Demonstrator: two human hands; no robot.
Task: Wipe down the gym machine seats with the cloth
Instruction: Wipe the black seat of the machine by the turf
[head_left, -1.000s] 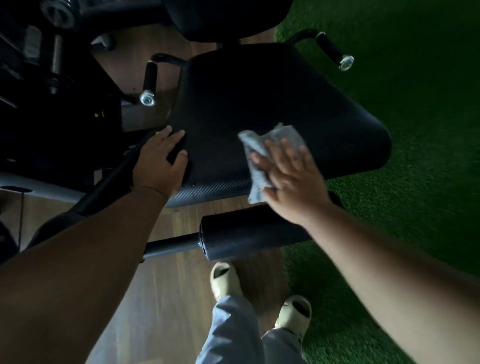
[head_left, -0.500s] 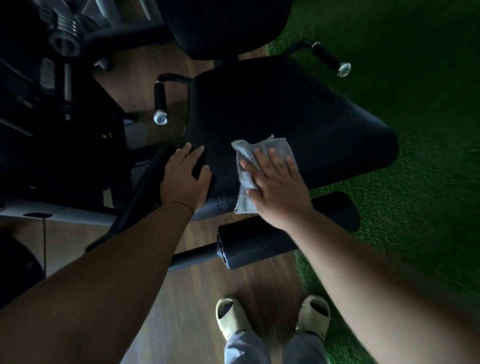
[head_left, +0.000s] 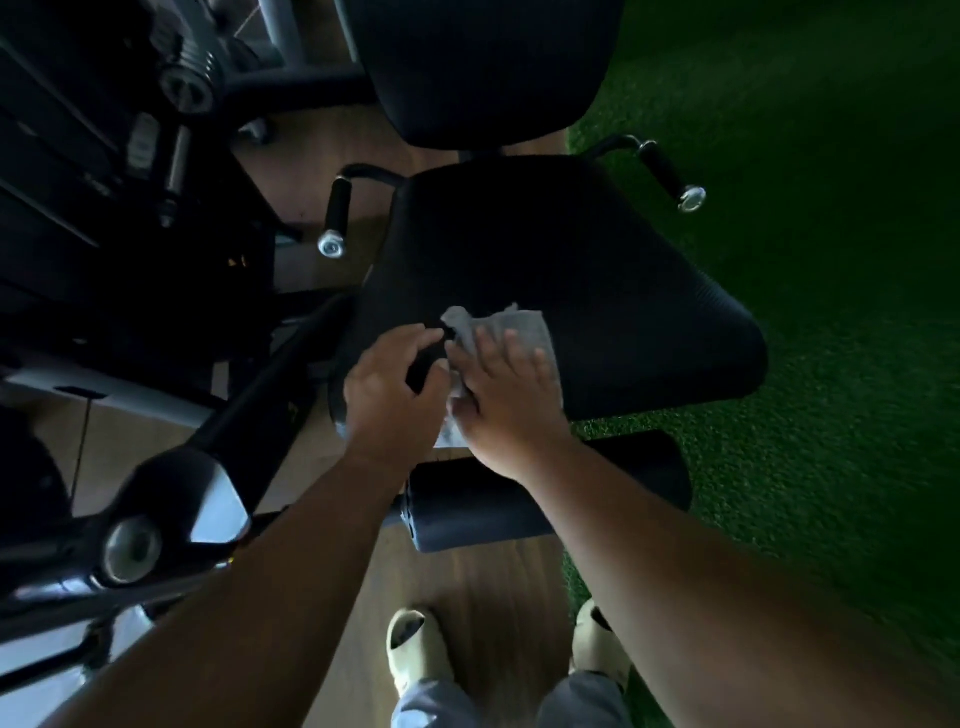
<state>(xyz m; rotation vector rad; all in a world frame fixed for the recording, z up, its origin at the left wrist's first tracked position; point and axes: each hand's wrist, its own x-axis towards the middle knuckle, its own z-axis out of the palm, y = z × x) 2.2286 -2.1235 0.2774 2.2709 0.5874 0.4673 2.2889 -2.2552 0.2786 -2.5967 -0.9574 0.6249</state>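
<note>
A black padded machine seat fills the middle of the head view, with its backrest above it. A pale grey cloth lies on the seat's near left part. My right hand presses flat on the cloth, fingers spread. My left hand rests on the seat's near left edge, touching the cloth's left side with its fingertips. Whether the left fingers pinch the cloth is unclear.
A black foam roller pad juts out just below the seat. Two side handles flank the seat. The machine frame and weight stack stand at the left. Green turf lies at the right, wooden floor beneath my feet.
My right hand has slid the cloth leftward toward the seat's near left edge. My left hand has moved right and now meets the cloth. The view has shifted closer.
</note>
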